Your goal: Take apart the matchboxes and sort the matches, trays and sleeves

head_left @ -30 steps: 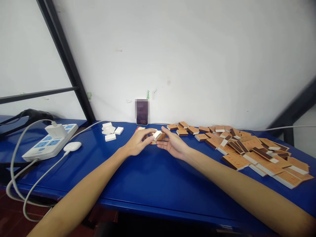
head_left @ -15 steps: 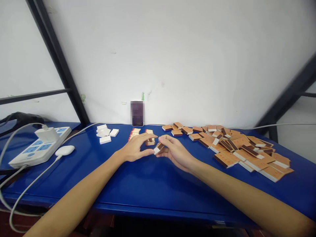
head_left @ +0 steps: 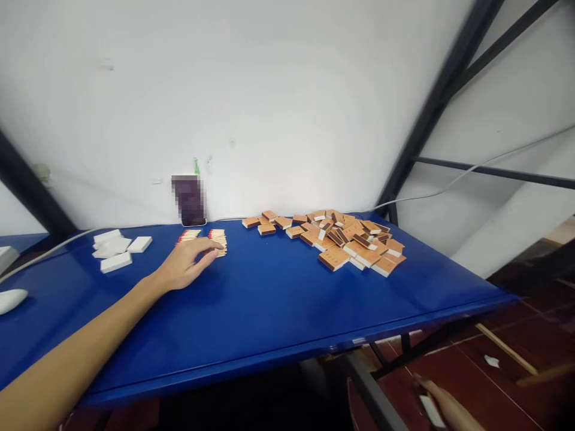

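Note:
My left hand (head_left: 186, 263) rests at the table's left half, thumb and curved fingers apart, with nothing seen between them. Its fingertips reach the right-hand row of matches (head_left: 218, 234); the left-hand row of matches (head_left: 188, 234) is partly hidden behind the hand. Low at the right, beyond the table's front edge and over the floor, my right hand (head_left: 449, 409) is blurred and cut off by the frame. It is closed on a matchbox (head_left: 432, 412), whose white side shows.
A heap of brown matchboxes (head_left: 354, 236) covers the table's back right. White boxes (head_left: 115, 262) lie at the left, near a white rounded device (head_left: 12, 300). A dark-screened tablet or phone (head_left: 191, 200) leans against the wall. Black metal bars (head_left: 426, 120) frame the blue table (head_left: 269, 311).
My right hand has moved away from the left, down and right past the table edge, with the matchbox. The view has turned right. My left hand stays by the matches.

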Demonstrator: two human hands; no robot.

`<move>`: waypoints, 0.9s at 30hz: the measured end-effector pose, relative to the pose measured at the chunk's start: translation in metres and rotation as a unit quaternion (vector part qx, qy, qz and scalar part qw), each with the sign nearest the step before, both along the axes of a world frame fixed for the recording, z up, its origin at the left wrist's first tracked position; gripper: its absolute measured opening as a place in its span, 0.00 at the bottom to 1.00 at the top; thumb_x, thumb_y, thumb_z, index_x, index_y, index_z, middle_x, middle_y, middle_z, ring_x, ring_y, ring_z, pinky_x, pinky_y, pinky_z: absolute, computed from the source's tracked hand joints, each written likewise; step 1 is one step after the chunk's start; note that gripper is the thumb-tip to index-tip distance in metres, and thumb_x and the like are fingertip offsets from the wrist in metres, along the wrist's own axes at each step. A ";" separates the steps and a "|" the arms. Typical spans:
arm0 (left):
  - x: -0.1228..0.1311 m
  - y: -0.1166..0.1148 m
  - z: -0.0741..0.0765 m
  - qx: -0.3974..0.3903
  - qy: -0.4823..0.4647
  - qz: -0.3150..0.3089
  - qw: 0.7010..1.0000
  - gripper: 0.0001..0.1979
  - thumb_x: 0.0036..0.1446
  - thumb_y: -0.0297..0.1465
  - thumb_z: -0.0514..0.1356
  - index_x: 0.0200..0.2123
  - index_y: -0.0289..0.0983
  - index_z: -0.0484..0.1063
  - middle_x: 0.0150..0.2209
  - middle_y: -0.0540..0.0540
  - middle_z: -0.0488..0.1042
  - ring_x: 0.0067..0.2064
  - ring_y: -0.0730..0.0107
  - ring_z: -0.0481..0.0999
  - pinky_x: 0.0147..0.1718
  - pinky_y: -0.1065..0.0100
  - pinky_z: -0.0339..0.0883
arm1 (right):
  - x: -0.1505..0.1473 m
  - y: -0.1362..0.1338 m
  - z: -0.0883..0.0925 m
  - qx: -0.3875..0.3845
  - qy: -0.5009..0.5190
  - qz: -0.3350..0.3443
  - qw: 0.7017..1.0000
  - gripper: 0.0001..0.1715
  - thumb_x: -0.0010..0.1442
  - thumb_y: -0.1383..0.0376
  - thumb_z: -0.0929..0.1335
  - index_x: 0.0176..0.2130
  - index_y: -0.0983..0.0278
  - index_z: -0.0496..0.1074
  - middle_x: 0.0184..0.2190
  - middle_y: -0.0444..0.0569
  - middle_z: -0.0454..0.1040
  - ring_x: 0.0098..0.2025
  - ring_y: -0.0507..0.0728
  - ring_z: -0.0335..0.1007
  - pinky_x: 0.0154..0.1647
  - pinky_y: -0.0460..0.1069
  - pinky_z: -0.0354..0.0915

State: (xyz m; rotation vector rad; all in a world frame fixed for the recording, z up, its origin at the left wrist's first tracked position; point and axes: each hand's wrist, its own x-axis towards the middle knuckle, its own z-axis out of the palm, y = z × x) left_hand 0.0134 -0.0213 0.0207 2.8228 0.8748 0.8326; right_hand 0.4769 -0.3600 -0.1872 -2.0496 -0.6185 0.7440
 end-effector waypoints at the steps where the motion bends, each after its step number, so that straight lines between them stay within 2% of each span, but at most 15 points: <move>1: 0.002 0.000 -0.001 0.000 0.006 -0.001 1.000 0.20 0.67 0.41 0.49 0.46 0.37 0.77 0.44 0.44 0.80 0.45 0.62 0.78 0.46 0.64 0.69 | 0.003 0.010 -0.011 -0.010 0.038 -0.005 0.999 0.21 0.49 0.42 0.64 0.21 0.54 0.67 0.16 0.48 0.68 0.19 0.64 0.70 0.22 0.58 0.70; 3: 0.003 0.000 -0.002 -0.002 0.019 -0.002 1.000 0.20 0.67 0.42 0.50 0.44 0.37 0.77 0.43 0.44 0.81 0.44 0.62 0.79 0.45 0.64 0.70 | 0.011 0.038 -0.027 -0.029 0.089 -0.018 0.995 0.22 0.50 0.41 0.62 0.23 0.55 0.66 0.15 0.48 0.66 0.21 0.64 0.73 0.25 0.58 0.71; 5: 0.004 -0.001 -0.003 -0.002 0.028 0.001 1.000 0.20 0.66 0.42 0.50 0.44 0.37 0.77 0.43 0.44 0.81 0.44 0.61 0.79 0.44 0.64 0.70 | 0.022 0.070 -0.036 -0.060 0.118 -0.006 0.991 0.24 0.51 0.41 0.60 0.23 0.56 0.65 0.18 0.50 0.70 0.26 0.64 0.76 0.29 0.56 0.73; 8: 0.001 -0.002 -0.004 0.008 0.030 0.013 0.999 0.20 0.66 0.42 0.51 0.44 0.37 0.77 0.43 0.44 0.81 0.44 0.61 0.79 0.44 0.64 0.70 | 0.041 0.109 -0.044 -0.160 0.097 0.040 0.982 0.23 0.54 0.44 0.59 0.22 0.58 0.64 0.19 0.52 0.73 0.29 0.62 0.78 0.33 0.55 0.73; 11: -0.002 -0.001 -0.005 0.017 0.035 0.022 0.999 0.19 0.66 0.41 0.51 0.43 0.37 0.77 0.42 0.44 0.81 0.42 0.62 0.79 0.42 0.65 0.69 | 0.053 0.125 -0.045 -0.211 0.052 0.062 0.974 0.18 0.52 0.52 0.62 0.19 0.59 0.62 0.15 0.51 0.70 0.24 0.63 0.75 0.33 0.59 0.73; 14: -0.002 0.002 -0.005 0.017 0.031 0.034 0.999 0.19 0.66 0.41 0.51 0.40 0.37 0.77 0.40 0.45 0.81 0.41 0.63 0.79 0.41 0.67 0.69 | 0.052 0.118 -0.036 -0.189 0.015 0.092 0.977 0.12 0.50 0.57 0.64 0.19 0.59 0.64 0.18 0.52 0.73 0.27 0.65 0.76 0.37 0.60 0.72; 17: -0.002 0.004 -0.005 0.013 0.027 0.045 0.999 0.19 0.65 0.43 0.50 0.38 0.38 0.77 0.38 0.46 0.81 0.39 0.63 0.78 0.39 0.67 0.68 | 0.032 0.093 -0.022 -0.100 -0.044 0.124 0.986 0.13 0.51 0.54 0.64 0.26 0.60 0.71 0.30 0.53 0.78 0.40 0.66 0.77 0.46 0.57 0.70; 19: -0.001 0.004 -0.004 0.013 0.026 0.046 0.999 0.19 0.65 0.43 0.50 0.36 0.38 0.76 0.36 0.46 0.81 0.36 0.64 0.78 0.36 0.67 0.67 | 0.010 0.071 -0.011 0.016 -0.126 0.149 0.981 0.18 0.53 0.49 0.64 0.32 0.59 0.74 0.35 0.54 0.79 0.46 0.68 0.75 0.50 0.57 0.69; 20: -0.001 0.004 -0.004 0.015 0.025 0.045 0.999 0.19 0.65 0.42 0.50 0.36 0.38 0.76 0.35 0.47 0.80 0.35 0.65 0.77 0.35 0.67 0.66 | -0.002 0.059 -0.004 0.049 -0.146 0.151 0.976 0.19 0.55 0.48 0.63 0.31 0.58 0.74 0.35 0.53 0.79 0.45 0.68 0.76 0.49 0.57 0.70; 22: 0.000 0.002 -0.003 0.017 0.023 0.043 0.999 0.18 0.65 0.41 0.50 0.35 0.38 0.76 0.34 0.47 0.80 0.33 0.66 0.76 0.33 0.68 0.65 | -0.024 0.034 0.013 0.078 -0.173 0.145 0.971 0.23 0.57 0.44 0.62 0.23 0.57 0.70 0.26 0.51 0.74 0.33 0.67 0.75 0.37 0.57 0.72; 24: 0.001 0.001 -0.002 0.017 0.021 0.034 0.999 0.18 0.65 0.40 0.50 0.34 0.38 0.75 0.32 0.47 0.79 0.32 0.67 0.75 0.32 0.68 0.64 | -0.041 0.015 0.040 0.114 -0.179 0.122 0.969 0.25 0.57 0.42 0.62 0.22 0.55 0.69 0.22 0.50 0.71 0.29 0.67 0.73 0.30 0.57 0.71; 26: 0.003 0.000 -0.001 0.016 0.019 0.021 0.999 0.17 0.65 0.39 0.50 0.33 0.37 0.75 0.31 0.47 0.79 0.31 0.67 0.74 0.33 0.68 0.64 | -0.052 0.011 0.079 0.143 -0.200 0.157 0.956 0.20 0.53 0.40 0.65 0.27 0.49 0.75 0.25 0.53 0.74 0.32 0.69 0.75 0.31 0.58 0.72; 27: 0.004 0.000 -0.002 0.015 0.018 0.015 1.000 0.17 0.65 0.38 0.50 0.33 0.37 0.75 0.31 0.47 0.79 0.31 0.67 0.74 0.33 0.68 0.65 | -0.056 0.017 0.100 0.153 -0.220 0.200 0.942 0.17 0.53 0.40 0.66 0.28 0.45 0.76 0.26 0.54 0.75 0.34 0.70 0.76 0.31 0.58 0.72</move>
